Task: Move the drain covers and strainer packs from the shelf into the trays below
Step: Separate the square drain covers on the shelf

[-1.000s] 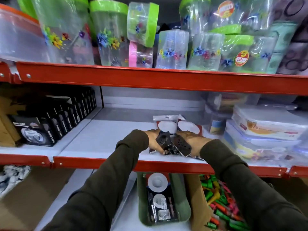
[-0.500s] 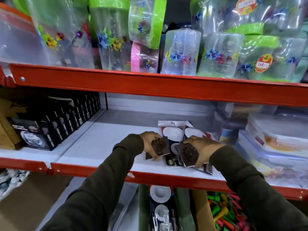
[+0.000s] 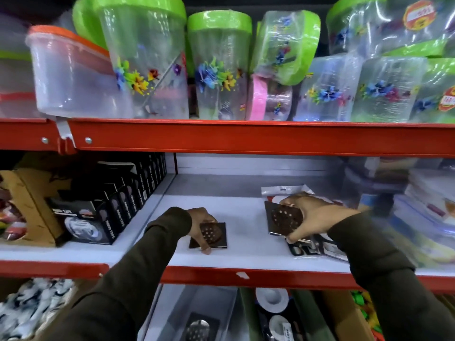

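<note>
Nearest, below the red shelf edge, a clear plastic tray holding one square perforated cover and a dark green tray of white-disc strainer packs are both cut off by the frame's bottom. On the white shelf, the left hand has its fingers clamped on a dark square drain cover lying flat, perforated face up. The right hand grips a second dark square drain cover, tilted toward the camera, over blurred strainer packets partly hidden behind it.
</note>
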The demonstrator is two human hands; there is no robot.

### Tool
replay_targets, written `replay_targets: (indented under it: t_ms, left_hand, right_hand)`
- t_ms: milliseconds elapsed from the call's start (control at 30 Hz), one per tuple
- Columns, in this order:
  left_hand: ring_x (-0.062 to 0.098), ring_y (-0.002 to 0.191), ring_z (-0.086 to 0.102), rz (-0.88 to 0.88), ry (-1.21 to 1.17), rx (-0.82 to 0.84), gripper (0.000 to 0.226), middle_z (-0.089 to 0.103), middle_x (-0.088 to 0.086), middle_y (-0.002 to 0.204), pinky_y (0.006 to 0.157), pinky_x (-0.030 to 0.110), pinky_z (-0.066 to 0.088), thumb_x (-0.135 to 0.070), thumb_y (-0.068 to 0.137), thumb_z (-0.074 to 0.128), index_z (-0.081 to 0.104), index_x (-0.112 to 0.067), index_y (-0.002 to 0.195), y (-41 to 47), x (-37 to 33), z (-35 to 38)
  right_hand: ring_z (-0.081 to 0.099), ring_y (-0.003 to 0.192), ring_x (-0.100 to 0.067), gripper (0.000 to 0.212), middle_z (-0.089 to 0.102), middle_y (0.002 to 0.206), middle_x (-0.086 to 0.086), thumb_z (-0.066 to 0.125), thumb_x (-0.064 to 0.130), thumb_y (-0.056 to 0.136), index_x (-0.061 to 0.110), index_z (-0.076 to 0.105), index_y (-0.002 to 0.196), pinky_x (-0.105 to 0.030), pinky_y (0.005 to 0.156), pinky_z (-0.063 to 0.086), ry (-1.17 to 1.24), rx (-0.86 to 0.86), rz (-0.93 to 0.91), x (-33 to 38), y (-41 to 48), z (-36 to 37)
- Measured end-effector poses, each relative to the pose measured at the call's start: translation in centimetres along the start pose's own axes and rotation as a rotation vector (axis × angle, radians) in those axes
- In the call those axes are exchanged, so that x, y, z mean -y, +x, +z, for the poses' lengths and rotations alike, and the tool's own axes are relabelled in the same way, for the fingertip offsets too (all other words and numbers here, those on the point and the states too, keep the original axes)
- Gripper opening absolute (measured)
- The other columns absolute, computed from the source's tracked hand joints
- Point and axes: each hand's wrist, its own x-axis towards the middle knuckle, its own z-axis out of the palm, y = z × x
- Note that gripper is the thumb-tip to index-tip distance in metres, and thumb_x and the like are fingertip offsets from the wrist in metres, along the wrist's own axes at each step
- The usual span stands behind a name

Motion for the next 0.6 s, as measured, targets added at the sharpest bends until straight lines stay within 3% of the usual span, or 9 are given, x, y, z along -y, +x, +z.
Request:
replay_targets:
  t_ms: [67, 133, 200, 300, 400, 500, 600]
  left_hand:
    - [0.021, 0.132, 0.045, 0.034, -0.015, -0.004, 0.089, 0.047, -0.005, 0.139, 0.113, 0.041, 0.039, -0.05, 0.058, 0.088, 0.051, -0.029, 0.137, 0.0, 0.7, 0.3]
    - [0.022, 0.146, 0.027, 0.029, -0.049, -0.02, 0.113, 0.027, -0.004, 0.157, 0.121, 0.044, 0.026, -0.058, 0.057, 0.085, 0.029, -0.032, 0.152, -0.1, 1.8, 0.5]
    - [0.021, 0.153, 0.013, 0.018, -0.195, -0.081, 0.122, 0.01, -0.008, 0.165, 0.125, 0.043, 0.017, -0.067, 0.056, 0.081, 0.015, -0.039, 0.155, -0.8, 3.8, 0.2]
    - [0.021, 0.153, 0.017, 0.1, -0.471, -0.311, 0.094, 0.018, -0.005, 0.164, 0.125, 0.039, 0.016, -0.066, 0.073, 0.068, 0.024, -0.038, 0.152, -2.2, 6.8, -0.2]
    - [0.025, 0.15, 0.024, 0.086, -0.439, -0.676, 0.063, 0.032, 0.002, 0.16, 0.125, 0.047, 0.013, -0.056, 0.095, 0.045, 0.035, -0.028, 0.15, -2.8, 7.7, 0.3]
    - [0.027, 0.148, 0.03, -0.008, -0.271, -0.893, 0.067, 0.036, 0.007, 0.158, 0.124, 0.049, 0.016, -0.06, 0.096, 0.026, 0.035, -0.021, 0.151, -2.4, 7.7, 1.1]
    - [0.026, 0.148, 0.03, -0.035, -0.249, -0.962, 0.072, 0.038, 0.006, 0.156, 0.126, 0.048, 0.01, -0.061, 0.093, 0.02, 0.036, -0.02, 0.15, -2.1, 8.0, 1.6]
  right_hand:
    - [0.057, 0.12, -0.016, 0.091, 0.059, 0.124, 0.012, 0.083, 0.053, 0.045, 0.04, 0.049, 0.128, -0.034, 0.104, 0.046, 0.045, 0.016, 0.013, 1.7, 0.5, 0.7]
    - [0.052, 0.126, -0.016, 0.101, 0.055, 0.133, 0.012, 0.085, 0.051, 0.048, 0.036, 0.043, 0.139, -0.035, 0.109, 0.042, 0.056, 0.022, 0.017, 3.3, 0.7, 1.1]
    - [0.052, 0.124, -0.015, 0.103, 0.055, 0.133, 0.012, 0.085, 0.052, 0.048, 0.036, 0.042, 0.14, -0.036, 0.109, 0.043, 0.06, 0.016, 0.017, 4.6, 1.2, 1.5]
    - [0.057, 0.117, -0.014, 0.097, 0.058, 0.126, 0.013, 0.086, 0.053, 0.046, 0.039, 0.046, 0.133, -0.037, 0.104, 0.047, 0.096, 0.043, 0.016, 6.6, 2.5, 2.7]
    - [0.055, 0.118, -0.016, 0.087, 0.058, 0.125, 0.01, 0.086, 0.055, 0.045, 0.037, 0.054, 0.124, -0.04, 0.106, 0.045, 0.103, 0.078, -0.062, 9.5, 4.8, 4.7]
    - [0.057, 0.111, -0.021, 0.07, 0.057, 0.121, 0.007, 0.086, 0.051, 0.048, 0.037, 0.061, 0.112, -0.04, 0.103, 0.046, 0.075, 0.129, -0.118, 12.7, 7.1, 6.7]
    - [0.055, 0.118, -0.024, 0.08, 0.054, 0.129, 0.009, 0.087, 0.053, 0.048, 0.039, 0.057, 0.121, -0.042, 0.104, 0.046, 0.046, 0.178, -0.104, 14.1, 9.2, 8.5]
